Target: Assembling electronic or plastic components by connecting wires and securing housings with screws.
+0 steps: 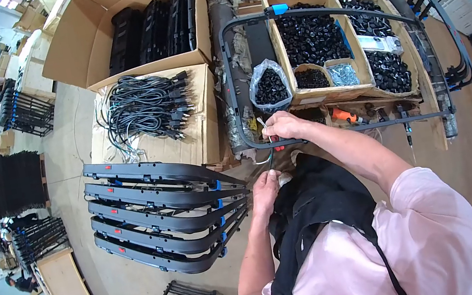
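My left hand (265, 189) is closed in front of my apron, its fingers pinching a thin dark cable (272, 161). Just above it, my right hand (284, 125) is also closed, with pale wire ends (261, 122) by its fingertips. A red-handled tool (277, 143) shows beneath the right hand; whether that hand grips it or it lies behind, I cannot tell. Both hands are at the near left corner of a dark tubular frame (334, 132), which has a blue piece at its far side. My right wrist passes over the frame's near bar.
Left of my hands, several curved black panels (155, 228) with red switches stand stacked. Beyond them, bundled power cords (147, 109) lie on cardboard beside a carton (103, 76) of black parts. Wooden trays (281, 70) hold small black parts and screws. A bag (269, 86) and an orange-handled tool (344, 115) are near.
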A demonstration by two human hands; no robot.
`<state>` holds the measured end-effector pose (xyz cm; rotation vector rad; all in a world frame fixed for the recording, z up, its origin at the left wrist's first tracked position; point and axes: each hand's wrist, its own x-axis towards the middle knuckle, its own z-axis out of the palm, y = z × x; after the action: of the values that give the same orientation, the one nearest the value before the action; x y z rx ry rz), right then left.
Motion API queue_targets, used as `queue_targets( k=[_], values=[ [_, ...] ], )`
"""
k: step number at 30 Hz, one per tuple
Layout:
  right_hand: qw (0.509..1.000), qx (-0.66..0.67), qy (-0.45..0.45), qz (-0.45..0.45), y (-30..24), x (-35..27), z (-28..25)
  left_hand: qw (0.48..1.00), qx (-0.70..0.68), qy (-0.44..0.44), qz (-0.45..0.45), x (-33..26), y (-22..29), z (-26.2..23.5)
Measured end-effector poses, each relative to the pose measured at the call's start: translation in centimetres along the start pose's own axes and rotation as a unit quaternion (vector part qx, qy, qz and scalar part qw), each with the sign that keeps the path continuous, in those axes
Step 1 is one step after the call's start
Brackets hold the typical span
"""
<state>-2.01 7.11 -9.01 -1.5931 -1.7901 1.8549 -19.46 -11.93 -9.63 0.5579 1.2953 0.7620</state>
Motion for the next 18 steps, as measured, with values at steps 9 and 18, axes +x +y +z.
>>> queue_targets(
  k=[9,18],
  values=[
    [0.97,0.135,0.198,-0.037,0.8,1.8,1.2,0.948,0.309,0.027,0.068,-0.9,-2.9,-0.9],
    [0.991,0.114,0.041,-0.059,-0.4,3.2,-2.9,0.965,0.242,0.079,0.067,-2.2,0.3,3.6]
  ],
)
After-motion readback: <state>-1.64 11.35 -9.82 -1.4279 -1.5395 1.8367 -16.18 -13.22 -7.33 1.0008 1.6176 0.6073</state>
